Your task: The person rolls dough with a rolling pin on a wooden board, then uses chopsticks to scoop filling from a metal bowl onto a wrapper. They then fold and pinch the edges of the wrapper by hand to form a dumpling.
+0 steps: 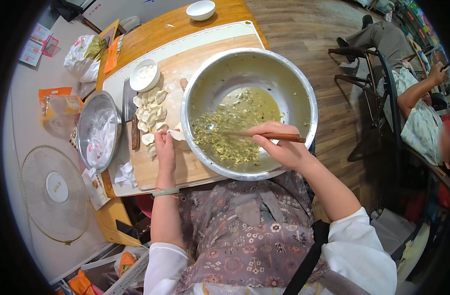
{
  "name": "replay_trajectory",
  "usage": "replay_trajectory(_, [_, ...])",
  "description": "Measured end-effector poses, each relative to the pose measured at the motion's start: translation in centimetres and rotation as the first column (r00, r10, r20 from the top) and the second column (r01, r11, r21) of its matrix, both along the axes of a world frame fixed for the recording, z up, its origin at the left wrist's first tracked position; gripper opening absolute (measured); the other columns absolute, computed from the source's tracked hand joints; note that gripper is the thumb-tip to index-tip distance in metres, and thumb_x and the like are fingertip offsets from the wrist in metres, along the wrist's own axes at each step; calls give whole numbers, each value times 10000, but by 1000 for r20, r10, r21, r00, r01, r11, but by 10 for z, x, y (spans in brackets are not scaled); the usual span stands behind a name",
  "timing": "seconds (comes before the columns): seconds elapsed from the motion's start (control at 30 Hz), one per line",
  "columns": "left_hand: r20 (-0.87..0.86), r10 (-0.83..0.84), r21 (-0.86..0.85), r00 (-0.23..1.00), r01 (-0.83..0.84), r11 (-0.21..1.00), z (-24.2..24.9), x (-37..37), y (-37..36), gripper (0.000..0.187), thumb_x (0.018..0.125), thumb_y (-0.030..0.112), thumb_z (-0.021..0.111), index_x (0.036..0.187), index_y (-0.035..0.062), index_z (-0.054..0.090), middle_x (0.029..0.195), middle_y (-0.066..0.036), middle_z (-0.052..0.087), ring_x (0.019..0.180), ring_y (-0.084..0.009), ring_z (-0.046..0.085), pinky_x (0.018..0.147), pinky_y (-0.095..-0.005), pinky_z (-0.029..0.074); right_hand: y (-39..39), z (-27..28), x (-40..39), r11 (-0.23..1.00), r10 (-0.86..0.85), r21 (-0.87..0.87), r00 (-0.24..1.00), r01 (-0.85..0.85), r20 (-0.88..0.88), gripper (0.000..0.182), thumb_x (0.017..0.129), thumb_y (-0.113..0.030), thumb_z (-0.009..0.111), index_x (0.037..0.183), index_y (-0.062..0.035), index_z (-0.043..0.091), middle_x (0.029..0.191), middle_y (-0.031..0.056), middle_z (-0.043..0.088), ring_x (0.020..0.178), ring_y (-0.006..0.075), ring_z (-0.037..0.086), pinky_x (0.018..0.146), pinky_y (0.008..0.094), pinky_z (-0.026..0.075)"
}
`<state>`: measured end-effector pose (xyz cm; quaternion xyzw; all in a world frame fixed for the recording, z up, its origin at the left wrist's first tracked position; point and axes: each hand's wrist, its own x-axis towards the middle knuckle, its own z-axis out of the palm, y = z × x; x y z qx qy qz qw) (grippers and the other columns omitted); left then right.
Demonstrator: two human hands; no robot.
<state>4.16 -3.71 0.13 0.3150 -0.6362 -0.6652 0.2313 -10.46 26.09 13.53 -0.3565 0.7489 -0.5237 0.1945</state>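
My left hand pinches a dough wrapper beside the rim of a large steel bowl. In my right hand is a pair of brown chopsticks, its tips down in the chopped yellow-green filling. Liquid pools around the filling in the bowl. Several dough pieces lie in a cluster on the wooden board, just beyond my left hand. Left of them rests a knife with a wooden handle. A rolling pin is partly hidden by the bowl.
A small white bowl of flour stands near the dough. Farther left are a metal basin holding a plastic bag and a fan. Another white bowl sits at the far edge. A seated person is at right.
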Motion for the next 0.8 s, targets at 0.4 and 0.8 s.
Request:
replay_trajectory(0.4, [-29,120,578,992,-81,812,33,36,8,290,925,155,483,1154,-21,504,1068,-94,597,954,-182,588,843,-342,499,-56,-17,17,926,-64,-376,978,-17,-200,159,792,-41,636,950,-55,648,866,106,643,765,212,621,649,286,493])
replay_trajectory(0.8, [-297,102,557,949,85,826,108,0,0,394,936,172,462,1296,25,396,1300,-112,471,1190,-256,468,1003,-425,394,-9,-9,9,963,-73,-258,997,70,-2,166,799,-5,602,953,-43,649,886,103,621,783,191,615,686,266,489])
